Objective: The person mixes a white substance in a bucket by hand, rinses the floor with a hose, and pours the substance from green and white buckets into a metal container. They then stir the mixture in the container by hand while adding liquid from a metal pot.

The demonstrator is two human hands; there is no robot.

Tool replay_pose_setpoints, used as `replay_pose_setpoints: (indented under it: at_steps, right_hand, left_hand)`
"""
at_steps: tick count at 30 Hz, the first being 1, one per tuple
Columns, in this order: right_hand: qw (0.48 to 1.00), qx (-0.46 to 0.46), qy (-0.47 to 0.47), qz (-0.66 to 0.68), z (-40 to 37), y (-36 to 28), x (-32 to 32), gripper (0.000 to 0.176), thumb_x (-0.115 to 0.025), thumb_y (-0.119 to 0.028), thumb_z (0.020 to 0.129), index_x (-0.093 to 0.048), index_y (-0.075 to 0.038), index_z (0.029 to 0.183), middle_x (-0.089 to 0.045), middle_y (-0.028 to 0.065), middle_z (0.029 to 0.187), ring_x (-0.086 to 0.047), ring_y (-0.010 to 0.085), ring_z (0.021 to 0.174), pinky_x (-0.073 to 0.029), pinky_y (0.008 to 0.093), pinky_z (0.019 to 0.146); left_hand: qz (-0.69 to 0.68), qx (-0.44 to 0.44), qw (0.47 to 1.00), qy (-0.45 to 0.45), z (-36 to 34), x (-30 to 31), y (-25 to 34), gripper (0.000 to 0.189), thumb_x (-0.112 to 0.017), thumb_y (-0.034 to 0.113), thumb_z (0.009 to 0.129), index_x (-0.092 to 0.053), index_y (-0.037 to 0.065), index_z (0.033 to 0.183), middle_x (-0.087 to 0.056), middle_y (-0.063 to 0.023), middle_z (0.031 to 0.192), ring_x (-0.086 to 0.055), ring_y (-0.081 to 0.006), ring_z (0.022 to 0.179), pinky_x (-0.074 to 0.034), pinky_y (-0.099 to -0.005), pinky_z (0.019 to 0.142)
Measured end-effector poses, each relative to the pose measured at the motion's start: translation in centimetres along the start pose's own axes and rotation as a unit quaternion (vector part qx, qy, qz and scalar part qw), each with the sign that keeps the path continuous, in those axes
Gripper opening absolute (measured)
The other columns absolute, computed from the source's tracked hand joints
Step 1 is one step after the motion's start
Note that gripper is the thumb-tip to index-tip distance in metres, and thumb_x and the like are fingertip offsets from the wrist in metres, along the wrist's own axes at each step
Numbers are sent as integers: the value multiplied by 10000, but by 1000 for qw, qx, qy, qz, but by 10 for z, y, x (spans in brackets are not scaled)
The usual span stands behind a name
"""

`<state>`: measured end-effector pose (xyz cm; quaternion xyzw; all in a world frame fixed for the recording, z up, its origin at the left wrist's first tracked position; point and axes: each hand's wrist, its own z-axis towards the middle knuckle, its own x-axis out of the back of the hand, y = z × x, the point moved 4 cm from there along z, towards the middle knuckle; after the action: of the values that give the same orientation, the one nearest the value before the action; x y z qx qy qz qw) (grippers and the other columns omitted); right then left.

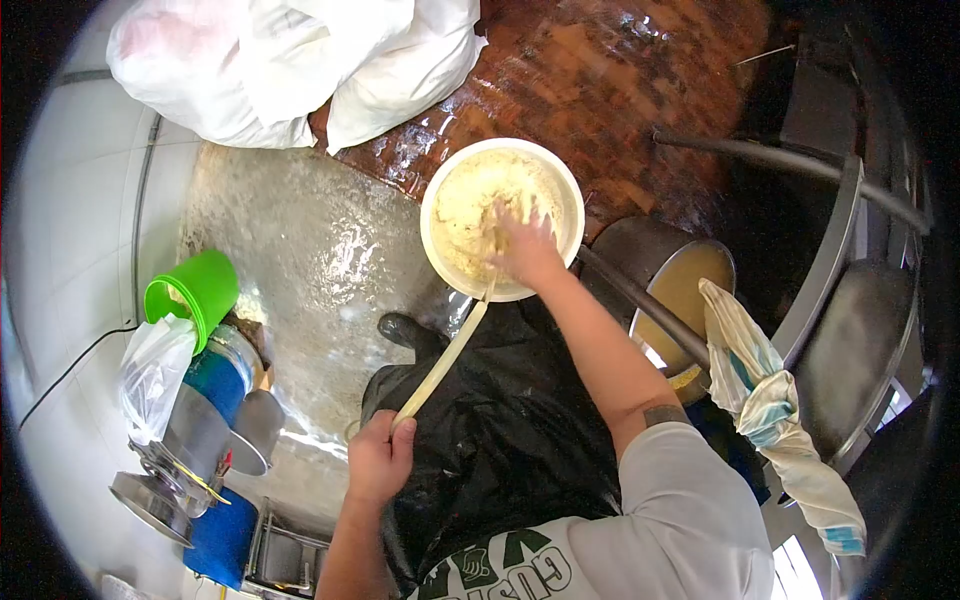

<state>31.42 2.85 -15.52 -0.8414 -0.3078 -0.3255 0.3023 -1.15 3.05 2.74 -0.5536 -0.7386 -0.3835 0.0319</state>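
Observation:
My left hand (380, 460) is closed around a pale yellowish hose (441, 362), thumb on top. The hose runs up from my fist to the near rim of a round white tub (576, 225). In the tub lies a pale yellow, lumpy, wet mass (480, 185). My right hand (525, 245) reaches over the near right rim into the tub, fingers spread over the mass and slightly blurred. A black apron (480, 420) covers my lap below the tub.
White sacks (290, 70) lie at the upper left. A green bucket (205, 290), a plastic bag (157, 370) and metal pots (190, 440) stand along the left wall. On the right are a large pot (690, 280), a dark metal bar (645, 305) and a twisted cloth (780, 420). The floor is wet.

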Motion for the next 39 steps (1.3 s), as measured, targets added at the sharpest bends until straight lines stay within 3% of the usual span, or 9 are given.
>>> replay_pose_setpoints:
  at_steps: [3, 6, 8, 11, 16, 21, 22, 28, 39]
  right_hand:
    - [993, -32, -67, -96, 5, 22, -70, 985, -792, -400, 805, -272, -81, 1578, -450, 299, 1501, -308, 494, 1456, -282, 705, 1129]
    - [996, -29, -43, -70, 40, 27, -122, 838, -782, -336, 781, -437, -38, 1484, -587, 305, 1349, -515, 451, 1319, -434, 603, 1047]
    - [965, -152, -182, 116, 76, 38, -148, 564, -728, -228, 844, -595, -17, 1350, -683, 265, 1182, -667, 450, 1067, -555, 497, 902]
    - [987, -103, -39, 116, 78, 21, -77, 405, -696, -215, 868, -669, 58, 1166, -730, 218, 886, -713, 425, 828, -589, 412, 824]
    - [985, -38, 77, 150, 51, 31, -24, 651, -752, -351, 838, -580, -26, 1375, -623, 272, 1291, -609, 416, 1207, -506, 459, 1008]
    - [987, 0, -122, -108, 79, 13, 10, 927, -770, -404, 814, -308, -155, 1578, -307, 214, 1604, -455, 472, 1358, -450, 555, 1066]
    - [989, -7, -96, -109, 88, 10, 6, 734, -781, -370, 794, -535, -139, 1447, -496, 199, 1500, -565, 400, 1284, -505, 512, 1004]
    - [913, 93, -270, -291, 202, 108, -165, 315, -741, -367, 778, -800, -78, 890, -759, 126, 1044, -722, 277, 1004, -586, 416, 846]
    - [928, 9, -328, -174, 194, 69, -97, 407, -740, -389, 787, -776, -58, 1021, -751, 154, 1080, -720, 284, 1023, -577, 423, 865]
  left_hand:
    - [-1, 1, 1000, 9, 0, 1, 0, 268, -630, 290, 989, -616, 30, 924, -635, -218, 753, -629, -453, 708, -492, -486, 621]
    - [10, -10, 999, 28, 4, 2, 1, 281, -624, 290, 994, -612, 22, 909, -625, -217, 737, -618, -447, 683, -486, -472, 603]
    - [-20, -17, 998, 60, 4, 4, 2, 311, -581, 276, 1029, -608, -1, 890, -563, -139, 668, -537, -212, 603, -450, -371, 578]
    - [-47, 7, 997, 60, 6, 11, 14, 310, -614, 290, 1005, -609, 4, 886, -613, -207, 730, -615, -415, 648, -480, -435, 585]
    - [-42, -11, 998, 49, 3, 10, 18, 298, -604, 295, 1011, -627, 8, 936, -624, -202, 757, -635, -392, 664, -493, -426, 605]
    - [-34, -9, 999, 38, 11, 9, 24, 294, -604, 299, 1010, -632, 10, 961, -630, -207, 781, -643, -389, 679, -501, -420, 619]
    - [-32, -8, 999, 38, 14, 7, 23, 294, -604, 299, 1010, -632, 10, 961, -630, -207, 781, -643, -389, 679, -501, -420, 619]
    - [-27, 11, 999, 29, 38, 1, 23, 311, -606, 312, 1011, -628, 7, 960, -614, -185, 755, -631, -344, 651, -493, -389, 604]
    - [-45, -11, 998, 39, 26, -6, 12, 283, -633, 285, 1001, -613, 12, 931, -588, -174, 722, -601, -356, 624, -472, -405, 579]
